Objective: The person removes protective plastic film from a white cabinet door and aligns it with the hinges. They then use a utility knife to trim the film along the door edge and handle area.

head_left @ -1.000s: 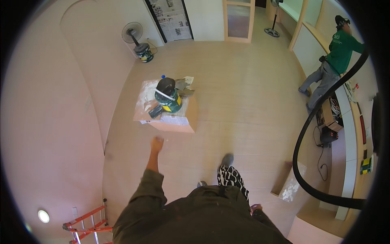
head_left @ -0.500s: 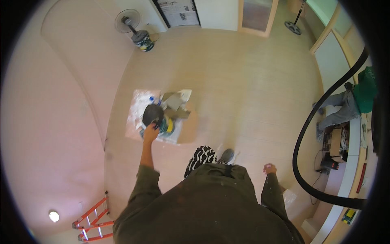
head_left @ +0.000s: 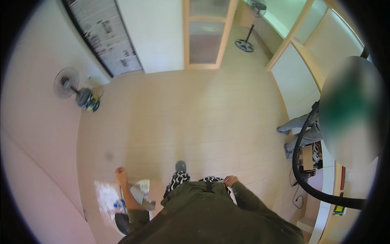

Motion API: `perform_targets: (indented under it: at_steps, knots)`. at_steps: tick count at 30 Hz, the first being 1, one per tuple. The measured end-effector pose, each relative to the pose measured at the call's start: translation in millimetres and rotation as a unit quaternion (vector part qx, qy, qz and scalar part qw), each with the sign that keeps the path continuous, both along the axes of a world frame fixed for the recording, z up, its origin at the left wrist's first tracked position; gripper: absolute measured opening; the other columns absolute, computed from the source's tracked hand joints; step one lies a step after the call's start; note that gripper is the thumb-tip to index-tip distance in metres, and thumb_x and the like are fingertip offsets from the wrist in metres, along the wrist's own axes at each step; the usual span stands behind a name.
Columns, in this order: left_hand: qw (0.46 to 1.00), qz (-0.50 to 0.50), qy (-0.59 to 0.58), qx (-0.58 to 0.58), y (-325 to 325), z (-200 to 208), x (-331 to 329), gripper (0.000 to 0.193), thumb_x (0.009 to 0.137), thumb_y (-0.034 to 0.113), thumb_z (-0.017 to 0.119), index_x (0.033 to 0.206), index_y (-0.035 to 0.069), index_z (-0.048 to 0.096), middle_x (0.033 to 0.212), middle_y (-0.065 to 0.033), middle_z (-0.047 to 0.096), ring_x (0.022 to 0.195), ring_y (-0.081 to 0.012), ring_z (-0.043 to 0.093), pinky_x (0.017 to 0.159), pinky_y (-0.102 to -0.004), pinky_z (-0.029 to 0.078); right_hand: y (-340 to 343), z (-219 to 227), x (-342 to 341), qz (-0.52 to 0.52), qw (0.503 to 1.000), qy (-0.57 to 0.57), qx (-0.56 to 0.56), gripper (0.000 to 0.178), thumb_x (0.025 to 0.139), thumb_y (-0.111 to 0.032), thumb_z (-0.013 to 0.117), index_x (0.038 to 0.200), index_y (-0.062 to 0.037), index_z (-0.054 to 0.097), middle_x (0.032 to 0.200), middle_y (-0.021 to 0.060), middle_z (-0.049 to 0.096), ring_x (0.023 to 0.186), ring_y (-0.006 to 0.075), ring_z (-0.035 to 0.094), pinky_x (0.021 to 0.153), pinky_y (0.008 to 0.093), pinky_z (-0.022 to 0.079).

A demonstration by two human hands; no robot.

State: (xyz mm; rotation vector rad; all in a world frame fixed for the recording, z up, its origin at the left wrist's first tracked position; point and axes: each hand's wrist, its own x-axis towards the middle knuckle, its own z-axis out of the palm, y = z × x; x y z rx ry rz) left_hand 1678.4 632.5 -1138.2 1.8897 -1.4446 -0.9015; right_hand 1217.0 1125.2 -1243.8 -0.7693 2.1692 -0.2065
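Note:
My left hand [head_left: 120,174] is stretched forward above the far edge of a plastic sheet [head_left: 105,191] on the floor. Its fingers are curled, and what they hold, if anything, is too small to see. My right hand [head_left: 230,180] is closed beside my right thigh, near a white strip on the patterned trousers; its contents are hidden. On the sheet lie a blue-capped bottle [head_left: 119,204] and a grey cardboard-like piece [head_left: 142,197]. Next to my left sleeve, a dark round object [head_left: 121,223] is partly covered.
A fan on a bucket-like base [head_left: 87,99] stands at the left wall, another standing fan [head_left: 245,44] at the far right. A person in grey trousers [head_left: 310,134] is by the right counter [head_left: 328,183]. A black hose [head_left: 298,162] curves in front. A box [head_left: 306,158] holds cables.
My view has moved forward, with the sheet now lower left. My left hand has left the dark round object. My right hand has come in to my thigh; the orange ladder is out of view.

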Motion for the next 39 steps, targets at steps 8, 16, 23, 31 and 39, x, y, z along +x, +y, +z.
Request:
perform_targets:
  at_steps: [8, 16, 23, 31, 39]
  knots:
    - [0.834, -0.540, 0.103, -0.052, -65.2, 29.7, -535.8, 0.022, 0.091, 0.017, 0.069, 0.102, -0.001, 0.071, 0.090, -0.0160, 0.074, 0.080, -0.0220, 0.071, 0.072, -0.0346, 0.056, -31.1, -9.4, -107.6, -0.280, 0.959, 0.012, -0.045, 0.030, 0.086, -0.042, 0.070, 0.096, -0.0141, 0.077, 0.086, 0.0131, 0.075, 0.082, 0.0314, 0.073, 0.075, 0.0426, 0.057]
    - [0.861, -0.489, 0.066, 0.120, 58.5, -40.1, -679.3, 0.027, 0.091, 0.025, 0.068, 0.087, -0.002, 0.070, 0.084, -0.0227, 0.070, 0.081, -0.0381, 0.069, 0.075, -0.0445, 0.055, 40.8, -94.1, -368.1, -0.193, 0.940, -0.216, 0.180, 0.013, 0.090, -0.016, 0.068, 0.101, -0.0099, 0.072, 0.088, 0.0132, 0.074, 0.069, 0.0266, 0.073, 0.059, 0.0408, 0.060]
    - [0.937, -0.018, -0.144, 0.318, 122.8, -139.8, -359.4, 0.028, 0.084, 0.030, 0.069, 0.092, 0.004, 0.076, 0.091, -0.0233, 0.073, 0.092, -0.0394, 0.072, 0.083, -0.0462, 0.057, -77.2, -28.1, -613.4, -0.225, 0.960, -0.112, 0.126, 0.015, 0.091, -0.010, 0.066, 0.105, -0.0078, 0.066, 0.073, 0.0145, 0.065, 0.057, 0.0250, 0.066, 0.045, 0.0360, 0.053]
    - [0.869, 0.343, -0.240, 0.263, 202.7, -97.1, -91.5, 0.050, 0.084, 0.016, 0.068, 0.132, 0.005, 0.058, 0.135, -0.0225, 0.054, 0.134, -0.0409, 0.046, 0.109, -0.0490, 0.041, -258.7, 28.6, -459.3, 0.040, 0.992, -0.064, 0.103, 0.010, 0.094, -0.014, 0.064, 0.102, -0.0101, 0.069, 0.073, 0.0085, 0.067, 0.056, 0.0171, 0.064, 0.043, 0.0307, 0.049]
    - [0.897, 0.318, -0.170, 0.255, 206.0, -98.9, -49.1, 0.064, 0.078, 0.016, 0.076, 0.139, 0.011, 0.056, 0.144, -0.0172, 0.044, 0.131, -0.0397, 0.049, 0.105, -0.0479, 0.046, -309.1, 122.2, -105.7, 0.372, 0.875, -0.303, 0.066, 0.019, 0.099, -0.015, 0.066, 0.113, -0.0031, 0.069, 0.083, 0.0035, 0.069, 0.075, 0.0103, 0.067, 0.067, 0.0240, 0.051]
